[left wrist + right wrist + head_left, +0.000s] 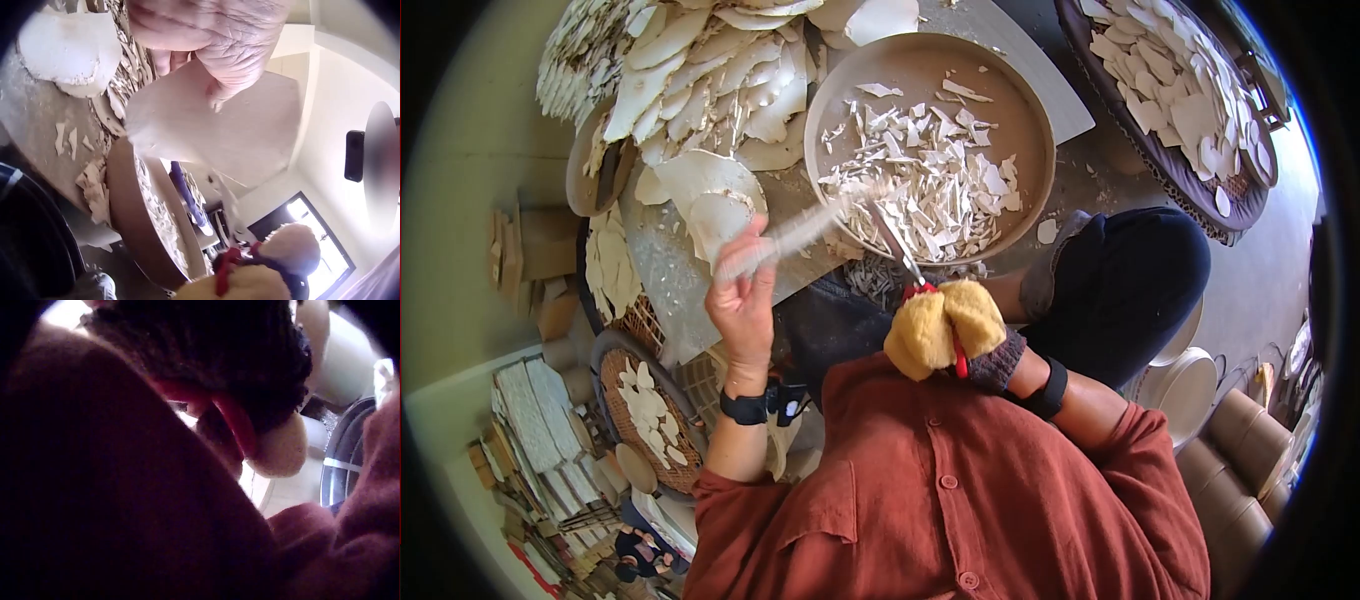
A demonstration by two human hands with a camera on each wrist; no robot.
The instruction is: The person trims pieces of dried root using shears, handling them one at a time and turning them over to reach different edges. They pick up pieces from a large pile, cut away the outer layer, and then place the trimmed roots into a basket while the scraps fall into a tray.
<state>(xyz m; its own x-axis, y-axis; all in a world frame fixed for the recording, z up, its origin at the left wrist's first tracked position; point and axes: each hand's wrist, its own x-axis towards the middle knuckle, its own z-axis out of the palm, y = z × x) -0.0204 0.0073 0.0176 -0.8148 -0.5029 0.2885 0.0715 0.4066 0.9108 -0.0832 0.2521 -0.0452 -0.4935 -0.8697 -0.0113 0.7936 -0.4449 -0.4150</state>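
Left hand (743, 300) pinches a pale shard (800, 232); gloved right hand (945, 328) grips scissors (900, 250).
Shard's long axis runs from the left hand rightward to the blades, which meet its far end over the tray's (1048, 165) near rim.

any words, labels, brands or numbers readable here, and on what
No text can be read in any view.
The scissors in the right hand, the pale sheet in the left hand and the round tray show no lettering.
The stacks at lower left are too blurred to tell.
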